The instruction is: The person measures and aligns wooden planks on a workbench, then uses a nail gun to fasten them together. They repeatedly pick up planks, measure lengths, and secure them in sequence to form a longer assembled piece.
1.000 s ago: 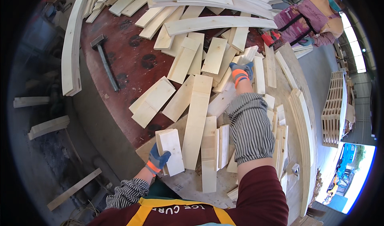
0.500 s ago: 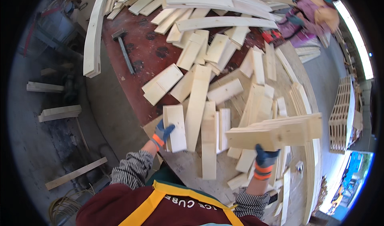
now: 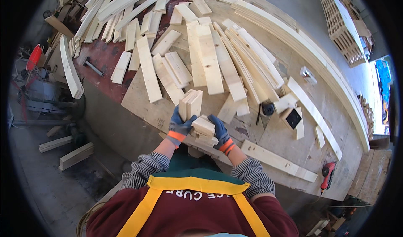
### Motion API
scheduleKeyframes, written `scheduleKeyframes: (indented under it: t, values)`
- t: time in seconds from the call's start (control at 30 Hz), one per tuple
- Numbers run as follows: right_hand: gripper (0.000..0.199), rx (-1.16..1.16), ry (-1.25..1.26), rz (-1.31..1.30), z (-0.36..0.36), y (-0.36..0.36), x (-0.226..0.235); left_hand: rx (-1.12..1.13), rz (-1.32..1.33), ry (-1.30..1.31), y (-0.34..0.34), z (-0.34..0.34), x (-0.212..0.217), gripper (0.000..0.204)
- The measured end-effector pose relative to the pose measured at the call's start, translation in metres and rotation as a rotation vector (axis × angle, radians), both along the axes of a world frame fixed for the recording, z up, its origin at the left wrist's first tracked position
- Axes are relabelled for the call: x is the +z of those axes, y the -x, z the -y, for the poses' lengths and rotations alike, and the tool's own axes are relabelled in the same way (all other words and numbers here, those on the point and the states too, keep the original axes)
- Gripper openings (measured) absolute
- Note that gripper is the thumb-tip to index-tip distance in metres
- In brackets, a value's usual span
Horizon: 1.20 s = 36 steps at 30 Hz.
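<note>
1. The short wood blocks (image 3: 197,117) are pale, freshly cut softwood pieces, rectangular and flat-faced; some stand on end while others lie stacked flat below them, all bundled together just above the near edge of the workbench (image 3: 277,140).
2. The left hand (image 3: 180,126), in a blue glove with an orange cuff, is wrapped around the left side of the bundle, fingers curled onto the upright blocks.
3. The right hand (image 3: 219,130), gloved the same way, presses against the right side of the flat blocks, fingers closed on them, so the bundle sits clamped between both palms.
4. Beyond the hands, many long pale boards (image 3: 210,58) lie side by side across the middle of the workbench, running toward its far edge.
5. A long curved laminated strip (image 3: 319,65) follows the right edge of the workbench.
6. A hammer (image 3: 92,66) lies near the left edge on the reddish part of the top.
7. A black tape measure (image 3: 267,108) sits right of the hands, near a small block with a dark square face (image 3: 292,118).
8. A red power tool (image 3: 328,172) rests at the near right corner.
9. A wooden pallet (image 3: 342,25) stands on the floor past the far right corner; I cannot tell whether it holds anything.
</note>
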State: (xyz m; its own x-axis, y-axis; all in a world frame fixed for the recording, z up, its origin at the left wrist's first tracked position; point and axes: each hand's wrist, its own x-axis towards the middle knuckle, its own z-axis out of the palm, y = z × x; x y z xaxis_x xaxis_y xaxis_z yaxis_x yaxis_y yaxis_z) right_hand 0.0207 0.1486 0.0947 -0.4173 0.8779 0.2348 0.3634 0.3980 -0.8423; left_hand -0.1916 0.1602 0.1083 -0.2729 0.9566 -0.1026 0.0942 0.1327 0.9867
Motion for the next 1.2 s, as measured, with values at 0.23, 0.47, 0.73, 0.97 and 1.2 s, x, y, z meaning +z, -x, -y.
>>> scheduleKeyframes:
  t: [0.23,0.47,0.73,0.97,1.2]
  values:
    - [0.091,-0.097,-0.122,-0.013,0.015,-0.003,-0.027,0.042,-0.117,0.044,-0.016,0.009,-0.015,0.075]
    - [0.092,-0.097,0.054,-0.011,-0.005,-0.007,-0.048,0.087,-0.152,0.018,-0.033,0.004,0.0,0.072]
    - [0.084,0.102,0.006,0.12,-0.022,-0.004,-0.053,-0.005,-0.013,0.049,-0.027,0.008,-0.011,0.064]
    - [0.075,0.129,0.17,0.178,-0.02,0.005,-0.046,-0.003,-0.019,0.084,0.001,0.005,-0.031,0.065]
    - [0.082,-0.131,0.648,-0.466,0.004,0.003,-0.097,0.16,0.151,0.269,0.062,0.008,-0.003,0.047]
